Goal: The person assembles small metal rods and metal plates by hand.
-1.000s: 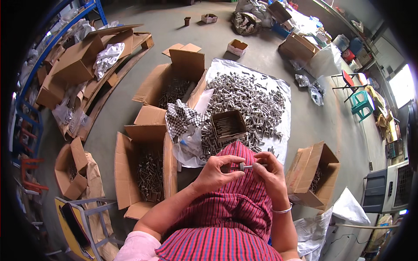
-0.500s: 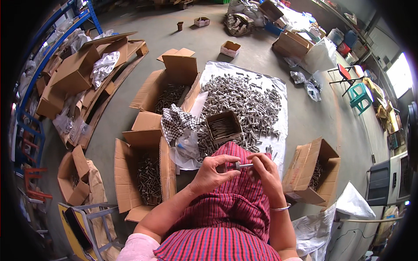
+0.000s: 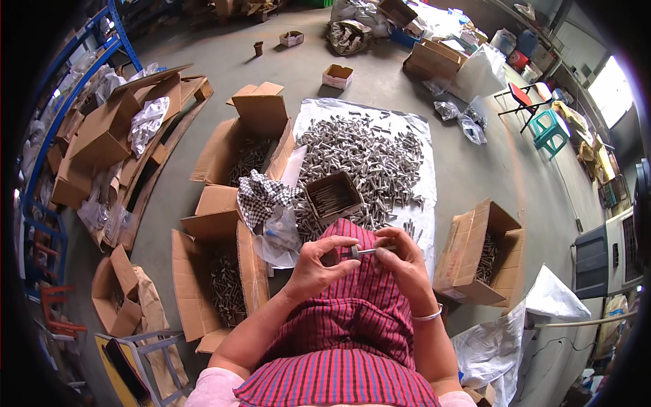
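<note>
On my feed the left hand (image 3: 317,266) has its fingers clamped on the wide end of a metal pin (image 3: 367,252) while the right hand's (image 3: 403,263) fingers pinch its shaft; pin sits above the striped apron (image 3: 352,325). I see grey floor (image 3: 475,176) with a white sheet (image 3: 426,220) laid on it, loose metal pieces (image 3: 380,152) heaped across, a small dark box (image 3: 350,186) of pieces near the knees; open carton (image 3: 186,285) on the left, brown carton (image 3: 458,258) on the right; farther out, wooden pallet (image 3: 202,93), blue rack (image 3: 122,37), green stool (image 3: 550,132), bright window (image 3: 610,91).
</note>
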Motion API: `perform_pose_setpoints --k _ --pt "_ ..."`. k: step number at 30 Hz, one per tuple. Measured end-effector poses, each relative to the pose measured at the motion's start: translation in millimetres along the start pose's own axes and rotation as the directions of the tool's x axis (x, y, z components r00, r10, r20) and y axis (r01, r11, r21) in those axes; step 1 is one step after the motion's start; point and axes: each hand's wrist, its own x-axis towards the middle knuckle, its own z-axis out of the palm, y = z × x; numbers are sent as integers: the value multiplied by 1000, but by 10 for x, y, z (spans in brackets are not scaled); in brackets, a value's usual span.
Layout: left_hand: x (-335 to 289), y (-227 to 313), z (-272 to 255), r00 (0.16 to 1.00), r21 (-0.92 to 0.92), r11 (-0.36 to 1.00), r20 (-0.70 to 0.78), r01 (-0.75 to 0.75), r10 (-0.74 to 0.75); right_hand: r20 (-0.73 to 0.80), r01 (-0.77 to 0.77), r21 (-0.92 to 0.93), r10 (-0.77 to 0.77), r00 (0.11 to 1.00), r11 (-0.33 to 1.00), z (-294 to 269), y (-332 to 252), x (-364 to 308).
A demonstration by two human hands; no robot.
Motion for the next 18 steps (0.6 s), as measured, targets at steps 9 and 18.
perform_pose_setpoints --k 9,18 --pt "-192 350 37 996 39 997 54 -68 65 13 -100 43 99 995 994 48 -288 -299" --pt "-174 351 130 997 48 998 60 -45 42 51 -174 38 172 984 984 -94 -338 -307"
